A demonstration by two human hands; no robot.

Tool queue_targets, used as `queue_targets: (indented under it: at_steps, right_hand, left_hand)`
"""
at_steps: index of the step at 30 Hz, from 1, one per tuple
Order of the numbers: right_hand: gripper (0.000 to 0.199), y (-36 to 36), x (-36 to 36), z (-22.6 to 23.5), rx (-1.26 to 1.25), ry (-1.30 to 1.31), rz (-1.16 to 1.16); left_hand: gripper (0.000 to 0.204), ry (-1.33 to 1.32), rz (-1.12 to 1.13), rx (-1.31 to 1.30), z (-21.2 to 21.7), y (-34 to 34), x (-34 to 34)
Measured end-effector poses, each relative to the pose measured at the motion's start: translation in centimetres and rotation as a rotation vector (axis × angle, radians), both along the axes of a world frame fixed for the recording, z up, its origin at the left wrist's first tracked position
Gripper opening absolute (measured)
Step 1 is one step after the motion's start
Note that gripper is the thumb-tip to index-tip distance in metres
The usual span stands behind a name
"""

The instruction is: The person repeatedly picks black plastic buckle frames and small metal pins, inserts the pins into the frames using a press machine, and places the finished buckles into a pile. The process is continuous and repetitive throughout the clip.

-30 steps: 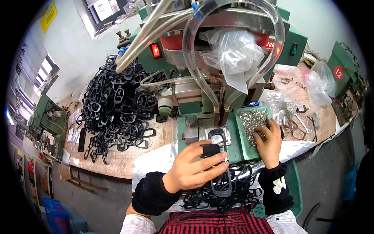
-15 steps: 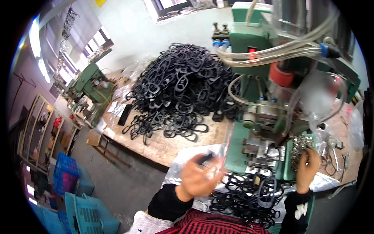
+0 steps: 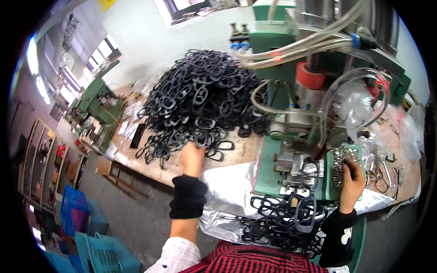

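Note:
My left hand (image 3: 192,159) reaches to the near edge of a large heap of black oval rings (image 3: 207,91), its fingers closed on one of the loose rings there. My right hand (image 3: 352,185) is at a green tray (image 3: 331,193) of small shiny metal pieces (image 3: 338,166), thumb and fingers curled together; whatever they pinch is too small to tell. Between the hands stands a green press (image 3: 268,179) with a metal fixture (image 3: 287,159). A black ring (image 3: 310,169) sits at the fixture. Just in front of it, more black rings (image 3: 277,220) lie piled near my lap.
Clear hoses (image 3: 300,52) arch over the press. Silver sheeting (image 3: 230,189) covers the table's front edge. Right of the tray lie hand tools (image 3: 387,175) and clear plastic bags (image 3: 412,132). A flat black object (image 3: 137,136) rests left of the heap; blue crates (image 3: 107,252) stand on the floor.
My left hand, blurred before with a dark object at its fingers, has moved left and away from me to the heap's edge. My right hand stays at the metal pieces. The view has shifted slightly.

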State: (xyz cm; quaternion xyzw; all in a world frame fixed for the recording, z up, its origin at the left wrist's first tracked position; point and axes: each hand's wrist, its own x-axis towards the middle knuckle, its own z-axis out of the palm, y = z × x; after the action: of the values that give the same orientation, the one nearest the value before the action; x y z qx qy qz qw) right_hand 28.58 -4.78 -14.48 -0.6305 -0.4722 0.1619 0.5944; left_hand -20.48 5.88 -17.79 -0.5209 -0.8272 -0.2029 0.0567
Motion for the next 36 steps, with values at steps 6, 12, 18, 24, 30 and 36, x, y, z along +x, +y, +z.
queue_targets:
  at_steps: [6,12,18,24,30,36]
  right_hand:
    - [0.009,-6.3,3.4,-1.0,-0.026,-0.087,-0.183]
    - [0.013,-2.9,-3.1,7.3,0.112,-0.127,0.117]
    - [0.029,1.0,-8.0,6.9,0.191,0.211,0.258]
    - [0.050,0.8,-8.5,7.2,0.129,0.479,0.359]
    - [0.058,-0.9,-10.4,10.3,0.089,0.801,0.369]
    - [0.031,-0.6,-4.6,8.8,0.064,-0.258,0.353]
  left_hand:
    - [0.011,-1.165,-0.351,-0.011,2.5,-2.7,3.9]
    - [0.012,-1.610,-0.553,0.084,4.9,-4.0,10.0]
    - [0.013,-1.960,-0.420,0.330,2.5,-3.9,12.2]
    - [0.015,-1.844,-0.689,0.577,7.4,-5.6,14.2]
    - [0.027,-1.140,-1.112,0.983,14.8,-9.7,15.3]
    - [0.021,-0.418,-1.660,0.608,13.1,-8.6,21.4]
